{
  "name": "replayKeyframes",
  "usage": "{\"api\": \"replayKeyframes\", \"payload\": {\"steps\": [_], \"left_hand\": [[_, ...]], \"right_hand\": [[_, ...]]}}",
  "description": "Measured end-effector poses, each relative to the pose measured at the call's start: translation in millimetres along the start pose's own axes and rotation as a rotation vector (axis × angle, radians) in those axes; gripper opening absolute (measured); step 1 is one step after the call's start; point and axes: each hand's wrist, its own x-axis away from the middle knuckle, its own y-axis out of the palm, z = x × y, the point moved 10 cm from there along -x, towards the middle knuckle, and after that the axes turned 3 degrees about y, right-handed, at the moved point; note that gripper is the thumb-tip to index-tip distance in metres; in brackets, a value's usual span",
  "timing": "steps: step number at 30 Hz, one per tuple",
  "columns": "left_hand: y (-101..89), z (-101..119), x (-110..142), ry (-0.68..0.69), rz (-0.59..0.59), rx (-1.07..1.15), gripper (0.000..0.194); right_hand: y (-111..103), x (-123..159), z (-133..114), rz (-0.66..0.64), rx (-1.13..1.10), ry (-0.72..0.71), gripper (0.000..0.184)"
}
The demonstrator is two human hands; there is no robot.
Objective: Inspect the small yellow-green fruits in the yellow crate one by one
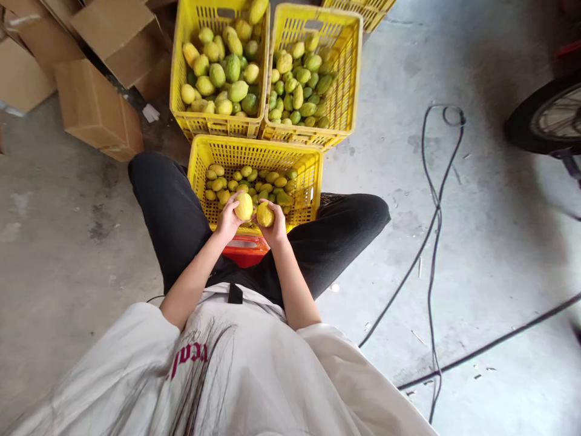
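Note:
In my left hand [228,219] is a bright yellow lemon [244,206], held with the fingers wrapped around it. My right hand [275,229] grips a second, slightly duller lemon [265,214] close beside the first. Both hands are over the near edge of a yellow plastic crate [196,175], between my knees. Several yellow and greenish lemons [246,172] lie inside that crate, partly hidden by my hands.
Two fuller yellow crates, a left one [178,79] and a right one [354,79], stand just beyond. Cardboard boxes [93,106] are at the upper left. Black cables [438,212] cross the concrete floor on the right, near a wheel [526,115]. Something red [247,257] sits below the near crate.

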Motion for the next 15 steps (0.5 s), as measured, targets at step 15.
{"api": "replayKeyframes", "payload": {"steps": [15], "left_hand": [[2.4, 7, 4, 0.079, -0.045, -0.026, 0.052]], "right_hand": [[3, 6, -3, -0.004, -0.132, 0.029, 0.029]]}}
